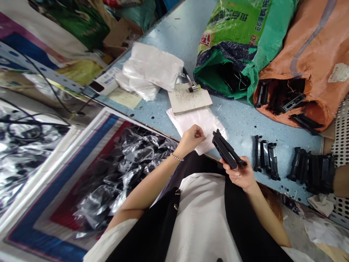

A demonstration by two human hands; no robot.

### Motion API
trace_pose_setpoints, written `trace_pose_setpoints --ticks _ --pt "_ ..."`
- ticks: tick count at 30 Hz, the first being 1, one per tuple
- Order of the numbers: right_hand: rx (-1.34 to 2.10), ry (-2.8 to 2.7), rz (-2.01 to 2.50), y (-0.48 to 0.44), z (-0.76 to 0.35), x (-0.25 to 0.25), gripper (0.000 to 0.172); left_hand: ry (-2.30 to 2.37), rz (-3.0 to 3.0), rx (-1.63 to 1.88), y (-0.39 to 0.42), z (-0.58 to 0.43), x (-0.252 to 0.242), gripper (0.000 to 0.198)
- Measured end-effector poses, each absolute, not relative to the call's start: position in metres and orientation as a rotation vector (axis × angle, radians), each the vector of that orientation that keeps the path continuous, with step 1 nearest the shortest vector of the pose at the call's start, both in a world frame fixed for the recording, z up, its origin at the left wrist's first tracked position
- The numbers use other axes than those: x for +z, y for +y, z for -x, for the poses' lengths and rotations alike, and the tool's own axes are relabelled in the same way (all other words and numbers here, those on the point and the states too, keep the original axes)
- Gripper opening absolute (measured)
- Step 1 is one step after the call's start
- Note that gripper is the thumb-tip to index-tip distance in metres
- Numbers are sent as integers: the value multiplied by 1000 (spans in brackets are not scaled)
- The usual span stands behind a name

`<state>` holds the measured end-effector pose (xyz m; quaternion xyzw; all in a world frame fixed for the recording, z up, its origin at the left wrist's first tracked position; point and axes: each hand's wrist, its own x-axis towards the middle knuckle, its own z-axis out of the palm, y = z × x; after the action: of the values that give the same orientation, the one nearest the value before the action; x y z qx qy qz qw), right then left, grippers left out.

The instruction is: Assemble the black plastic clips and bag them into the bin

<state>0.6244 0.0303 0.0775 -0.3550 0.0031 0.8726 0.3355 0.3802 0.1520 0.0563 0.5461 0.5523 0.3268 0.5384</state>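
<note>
My right grip [238, 175] cradles a stiff, light black plastic bracket [226, 150] at one o'clock, best held mid-body, above the tabletop [240, 120]; my left grip [191, 140] pinches closed at twelve.

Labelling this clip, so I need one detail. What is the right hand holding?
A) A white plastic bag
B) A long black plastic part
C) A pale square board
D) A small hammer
B: the right hand curls its fingers around the long black plastic part.

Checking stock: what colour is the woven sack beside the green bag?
The sack is orange, grey-striped; head view.
</note>
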Motion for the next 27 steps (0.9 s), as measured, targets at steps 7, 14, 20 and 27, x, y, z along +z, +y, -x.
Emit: trace_pose_setpoints --ticks 7,14,20,27 --pt "2299 244 901 34 -602 67 59 1290 -2139 754 147 -373 68 29" --pt "2110 -231 963 52 -588 62 38 758 -2419 806 94 -389 89 62" --pt "1813 -898 1185 37 -577 94 44 640 -2338 862 68 -399 93 64" --pt "1657 -1624 1345 18 -649 139 40 996 -2050 354 46 -283 123 36"
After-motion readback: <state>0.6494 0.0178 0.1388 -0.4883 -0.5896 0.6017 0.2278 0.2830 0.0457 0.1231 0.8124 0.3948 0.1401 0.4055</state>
